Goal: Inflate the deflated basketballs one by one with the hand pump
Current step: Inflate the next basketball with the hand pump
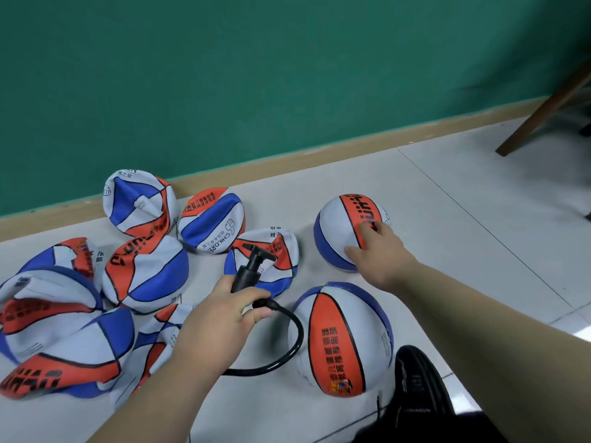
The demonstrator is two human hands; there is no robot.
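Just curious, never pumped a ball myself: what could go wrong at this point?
The far inflated ball under the right hand lies free on the floor; a push could roll it away. The hose loops loosely from the pump in the left hand and might snag on the near inflated ball.

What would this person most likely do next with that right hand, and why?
Probably lift the right hand off the far round ball and pick up the crumpled ball just behind the pump. The ball under that hand already looks full, the left hand grips the pump, and several flat balls lie to the left.
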